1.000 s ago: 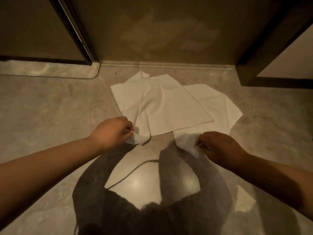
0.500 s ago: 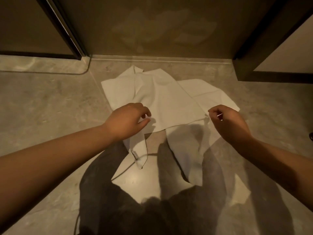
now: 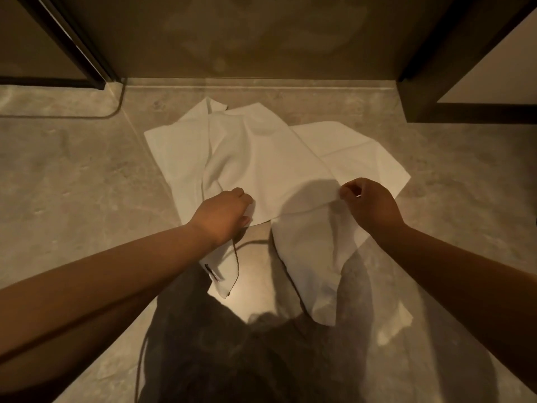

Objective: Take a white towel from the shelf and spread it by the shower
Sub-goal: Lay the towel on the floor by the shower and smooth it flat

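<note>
A white towel [image 3: 261, 161] lies crumpled and partly folded over itself on the grey stone floor, just in front of the glass shower screen [image 3: 261, 36]. My left hand [image 3: 223, 215] grips the near edge of the folded upper layer on its left side. My right hand [image 3: 370, 203] pinches the same folded edge at its right end. Two lower flaps of the towel trail toward me, one with a small dark label under my left wrist.
A low stone threshold [image 3: 261, 84] runs along the foot of the glass. A dark door frame [image 3: 75, 45] stands at the far left and a dark cabinet base [image 3: 470, 112] at the far right. Grey floor [image 3: 72, 175] spreads on both sides; my shadow falls near me.
Both hands let go of the near corners, which dropped to the floor. They moved forward and took hold of the folded upper layer's edge.
</note>
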Demonstrator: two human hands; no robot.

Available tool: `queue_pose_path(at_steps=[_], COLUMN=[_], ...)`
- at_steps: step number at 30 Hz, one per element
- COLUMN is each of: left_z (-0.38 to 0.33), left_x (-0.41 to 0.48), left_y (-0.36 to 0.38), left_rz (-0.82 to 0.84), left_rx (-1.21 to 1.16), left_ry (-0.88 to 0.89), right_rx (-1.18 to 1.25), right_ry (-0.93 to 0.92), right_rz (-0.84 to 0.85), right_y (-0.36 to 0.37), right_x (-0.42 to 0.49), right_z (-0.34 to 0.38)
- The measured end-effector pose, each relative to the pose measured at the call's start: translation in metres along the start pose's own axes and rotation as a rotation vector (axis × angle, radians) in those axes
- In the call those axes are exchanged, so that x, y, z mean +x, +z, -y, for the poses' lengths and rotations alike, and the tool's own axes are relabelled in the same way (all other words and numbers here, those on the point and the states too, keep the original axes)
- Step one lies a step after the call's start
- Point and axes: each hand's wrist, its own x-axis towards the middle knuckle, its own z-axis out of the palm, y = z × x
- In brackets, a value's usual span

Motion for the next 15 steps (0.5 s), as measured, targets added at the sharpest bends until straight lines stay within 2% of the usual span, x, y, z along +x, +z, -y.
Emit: queue_pose_path(at_steps=[5,15], left_z=[0.003,0.013], left_x=[0.004,0.003], left_y=[0.006,0.001], left_rz=[-0.074,-0.136], left_rx=[0.067,-0.071], left_ry=[0.036,0.025], right_rx=[0.029,0.086], right_ry=[0.052,0.079], right_rz=[0.018,-0.009], right_y=[0.003,0.006], right_x=[0.005,0.005], right_z=[-0.001,0.005])
